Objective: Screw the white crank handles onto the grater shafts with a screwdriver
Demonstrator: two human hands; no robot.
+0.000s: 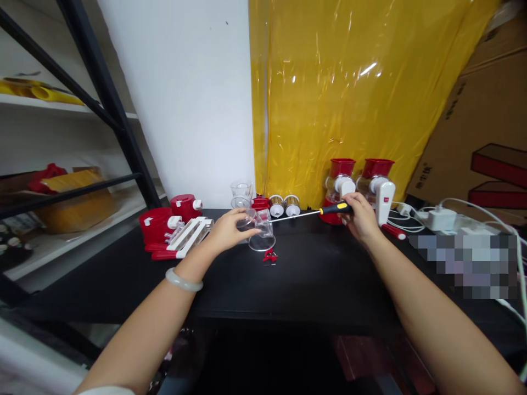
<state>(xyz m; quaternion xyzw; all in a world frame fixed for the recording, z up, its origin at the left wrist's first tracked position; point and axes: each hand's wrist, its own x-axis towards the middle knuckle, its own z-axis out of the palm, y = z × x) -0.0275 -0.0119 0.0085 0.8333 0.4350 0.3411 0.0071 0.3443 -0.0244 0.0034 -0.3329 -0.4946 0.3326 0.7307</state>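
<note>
A clear plastic part (262, 237) with a round rim is gripped by my left hand (233, 230), its fingers curved around the left side. My right hand (359, 215) is closed on the black and yellow handle of a screwdriver (336, 208). The shaft points left, and its tip meets or overlaps the clear part. Just below the clear part, small red pieces (270, 255) lie on the black table with tiny dark bits beside them.
Red bases (156, 226) and white handles (192, 236) are at the left. Metal drums (276, 206) and a clear cup (241, 193) stand at the back. Assembled red-and-white graters (379, 186), chargers (442, 218) and cables are at the right. A shelf frame (111, 104) rises at left.
</note>
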